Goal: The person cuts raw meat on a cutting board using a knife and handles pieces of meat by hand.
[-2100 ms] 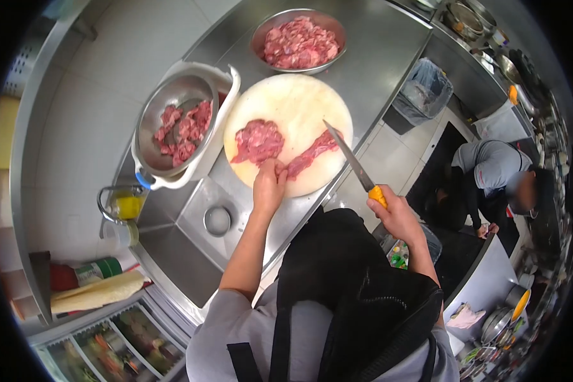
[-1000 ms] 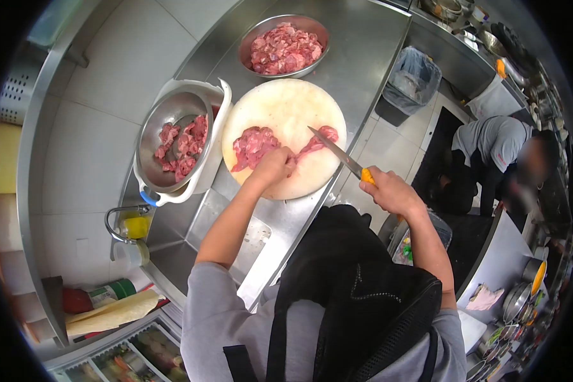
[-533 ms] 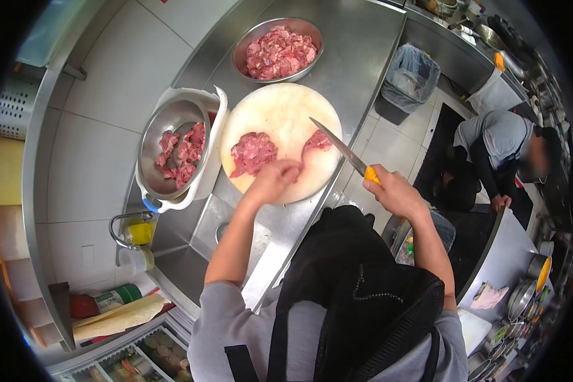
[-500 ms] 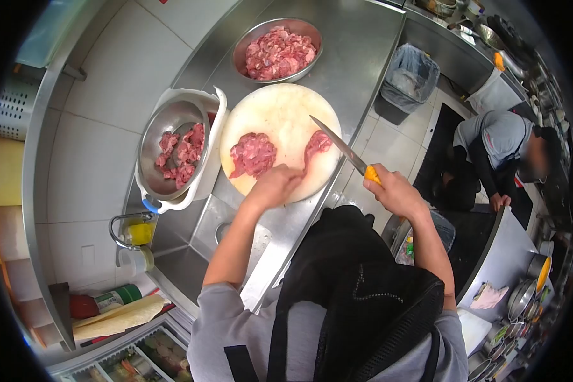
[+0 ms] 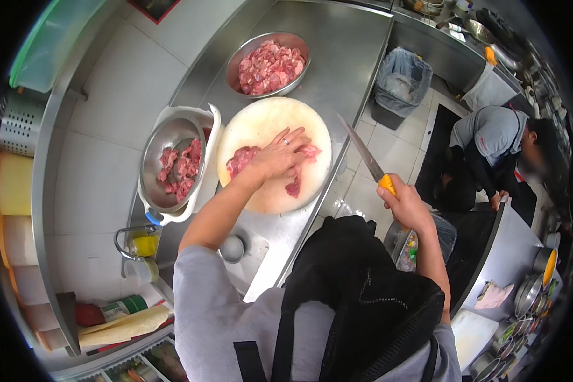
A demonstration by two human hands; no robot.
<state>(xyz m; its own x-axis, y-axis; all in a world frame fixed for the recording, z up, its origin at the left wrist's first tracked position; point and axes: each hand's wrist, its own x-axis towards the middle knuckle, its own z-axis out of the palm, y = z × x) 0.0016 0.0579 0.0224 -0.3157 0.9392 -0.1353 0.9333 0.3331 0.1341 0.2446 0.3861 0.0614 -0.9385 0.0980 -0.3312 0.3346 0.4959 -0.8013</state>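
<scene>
My left hand lies over a strip of raw meat on the round white cutting board, fingers stretched out and a ring on one of them. Part of the strip is hidden under the fingers; its lower end shows below them. A larger heap of meat sits at the board's left, partly behind the same hand. In my right hand is a knife with a yellow handle, its blade pointing up and left, off the board beyond the counter's edge.
Behind the board stands a steel bowl full of meat pieces. Left of it, another steel bowl with some meat rests in a white tub. A lined bin is past the counter. To the right, a person bends over.
My left hand has moved up over the meat strip and flattened out its fingers. The strip has shifted and turned on the board. My right hand has drawn the knife right, away from the board.
</scene>
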